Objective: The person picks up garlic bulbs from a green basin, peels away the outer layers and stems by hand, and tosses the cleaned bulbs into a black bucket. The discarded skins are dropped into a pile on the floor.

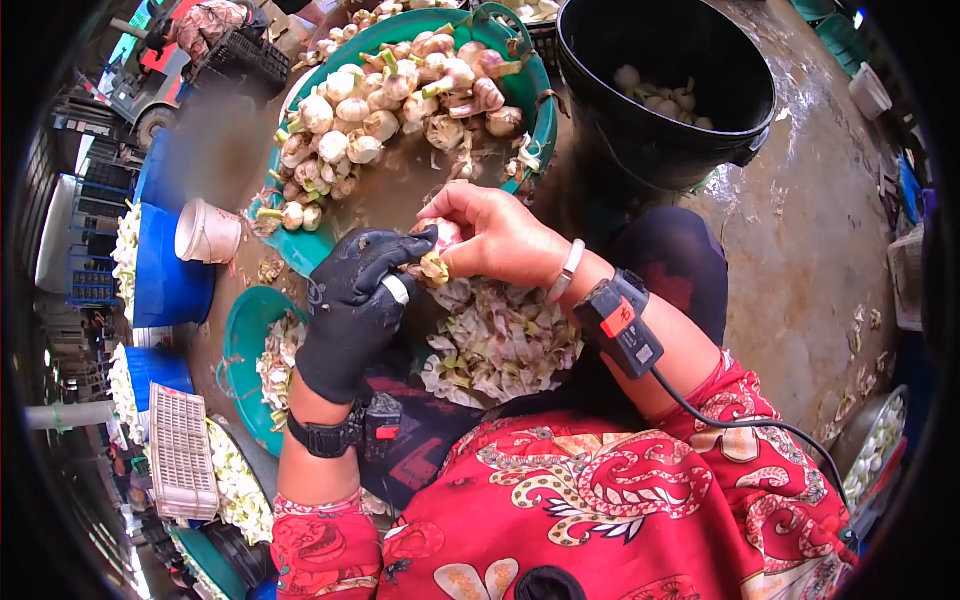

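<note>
A pinkish garlic bulb (446, 235) is held between both hands, above a heap of peeled garlic skins (500, 345). My right hand (505, 235), bare with a bangle at the wrist, pinches the bulb between thumb and fingers. In a black glove, my left hand (360, 285) is closed at the bulb's yellowish lower end; a small white band or piece shows on one finger. Just beyond the hands stands a green tub (400, 262) with many garlic bulbs (385, 105) piled toward its far side.
A black bucket (640, 150) at the upper right holds some bulbs. To the left are a smaller green basin (240, 345) with skins, a whitish pail (208, 232), blue tubs (170, 260) and a plastic crate (183, 455). Another person (205, 30) is at the upper left.
</note>
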